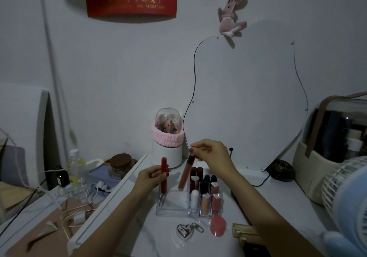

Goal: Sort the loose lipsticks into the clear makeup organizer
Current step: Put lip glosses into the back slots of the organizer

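The clear makeup organizer point(170, 210) stands on the white table in front of me. Its right cells hold several upright lipsticks point(206, 189); its wide left bay is nearly bare. My left hand point(153, 176) grips a tall red lip gloss tube point(163, 175) upright, its lower end inside the left bay. My right hand point(210, 153) pinches the dark cap of a brownish lip gloss tube point(185, 174), which hangs tilted just above the organizer's middle.
A pink round compact point(218, 226) and a silver heart keychain point(185, 234) lie in front of the organizer. A brush holder point(167, 141) and wavy mirror point(246, 102) stand behind. A blue fan point(349, 195) and storage case are right; cables, a jar and a bottle are left.
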